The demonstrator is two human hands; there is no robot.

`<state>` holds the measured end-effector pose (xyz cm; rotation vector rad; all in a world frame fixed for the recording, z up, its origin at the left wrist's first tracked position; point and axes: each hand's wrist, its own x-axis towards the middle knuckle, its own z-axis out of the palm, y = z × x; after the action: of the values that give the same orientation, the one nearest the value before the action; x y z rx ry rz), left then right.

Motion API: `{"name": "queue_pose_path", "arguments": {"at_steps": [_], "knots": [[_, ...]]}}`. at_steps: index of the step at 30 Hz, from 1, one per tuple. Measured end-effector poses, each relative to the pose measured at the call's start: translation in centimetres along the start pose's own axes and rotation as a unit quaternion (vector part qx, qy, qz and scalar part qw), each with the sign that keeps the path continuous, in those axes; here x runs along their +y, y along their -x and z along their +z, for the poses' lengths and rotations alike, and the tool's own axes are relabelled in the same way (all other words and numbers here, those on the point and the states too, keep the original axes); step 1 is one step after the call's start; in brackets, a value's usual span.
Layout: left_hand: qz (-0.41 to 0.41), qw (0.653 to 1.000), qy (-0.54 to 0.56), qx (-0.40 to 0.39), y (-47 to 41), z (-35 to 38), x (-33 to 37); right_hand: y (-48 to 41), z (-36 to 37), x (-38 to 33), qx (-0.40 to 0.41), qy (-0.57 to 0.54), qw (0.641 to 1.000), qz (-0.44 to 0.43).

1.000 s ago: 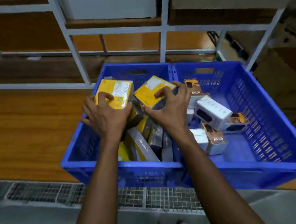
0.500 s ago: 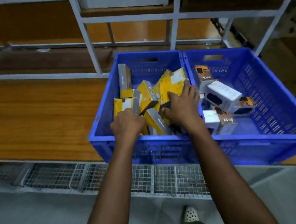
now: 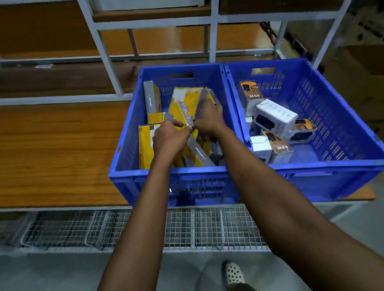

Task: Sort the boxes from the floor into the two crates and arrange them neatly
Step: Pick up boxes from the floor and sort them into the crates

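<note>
Two blue crates stand side by side on a low wooden shelf. The left crate holds several yellow and grey boxes, some upright, some leaning. The right crate holds several white and orange boxes lying jumbled. Both hands are inside the left crate. My left hand pinches the edge of a tilted yellow box. My right hand grips a blurred yellow box from the right side. The two hands nearly touch.
The wooden shelf runs to the left of the crates. White metal rack posts rise behind them. A wire mesh grate lies below the shelf's front edge. Brown cartons stand at the right. My shoes show on the grey floor.
The view has pulled back from the crates. Both hands moved deeper into the left crate and closer together, and the yellow boxes they handle have shifted from lying to standing or leaning.
</note>
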<state>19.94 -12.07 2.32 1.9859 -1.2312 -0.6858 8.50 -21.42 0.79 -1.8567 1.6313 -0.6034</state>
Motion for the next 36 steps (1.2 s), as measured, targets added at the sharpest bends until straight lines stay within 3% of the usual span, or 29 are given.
{"name": "queue_pose_path", "arguments": {"at_steps": [4, 9, 13, 15, 17, 18, 19, 20, 22, 23, 25, 28, 31, 36], "knots": [[-0.006, 0.998, 0.047, 0.043, -1.5, 0.9, 0.2, -2.0, 0.4, 0.6, -0.124, -0.026, 0.992, -0.026], [0.01, 0.992, 0.053, 0.112, -2.2, 1.9, -0.2, -3.6, 0.9, 0.5, -0.074, -0.036, 0.994, -0.068], [0.043, 0.981, 0.037, 0.186, -0.6, 0.5, -1.2, -1.6, 2.3, -2.3, -0.053, -0.067, 0.974, -0.212], [0.056, 0.966, -0.01, 0.251, 1.5, -1.0, -2.5, 0.2, 3.0, -3.8, -0.071, -0.104, 0.953, -0.276], [0.071, 0.946, -0.041, 0.314, 4.3, -2.9, -3.7, 2.9, 3.2, -5.5, -0.118, -0.233, 0.927, -0.269], [0.067, 0.937, -0.002, 0.342, 6.2, -3.9, -4.2, 4.9, 3.1, -6.6, -0.179, -0.344, 0.894, -0.223], [0.048, 0.925, 0.091, 0.366, 8.3, -4.8, -4.3, 7.1, 2.7, -7.3, -0.258, -0.461, 0.834, -0.159], [0.023, 0.897, 0.223, 0.381, 10.9, -5.7, -4.4, 9.6, 2.4, -7.9, -0.346, -0.555, 0.751, -0.089], [0.008, 0.801, 0.477, 0.362, 16.3, -7.0, -5.5, 13.7, 2.7, -7.6, -0.478, -0.645, 0.595, 0.031], [0.004, 0.746, 0.565, 0.352, 19.5, -7.2, -6.6, 15.8, 3.5, -7.0, -0.526, -0.651, 0.542, 0.071], [-0.008, 0.637, 0.678, 0.366, 25.9, -6.6, -9.1, 20.2, 5.8, -5.2, -0.603, -0.628, 0.471, 0.138], [-0.012, 0.518, 0.76, 0.392, 34.3, -4.3, -12.7, 26.7, 9.9, -2.5, -0.658, -0.561, 0.436, 0.248], [-0.009, 0.438, 0.771, 0.462, 41.7, -2.2, -15.5, 32.8, 13.4, -0.9, -0.691, -0.477, 0.437, 0.322], [-0.027, 0.369, 0.745, 0.555, 52.5, -0.7, -18.9, 43.1, 18.1, -0.8, -0.726, -0.379, 0.449, 0.356]]}}
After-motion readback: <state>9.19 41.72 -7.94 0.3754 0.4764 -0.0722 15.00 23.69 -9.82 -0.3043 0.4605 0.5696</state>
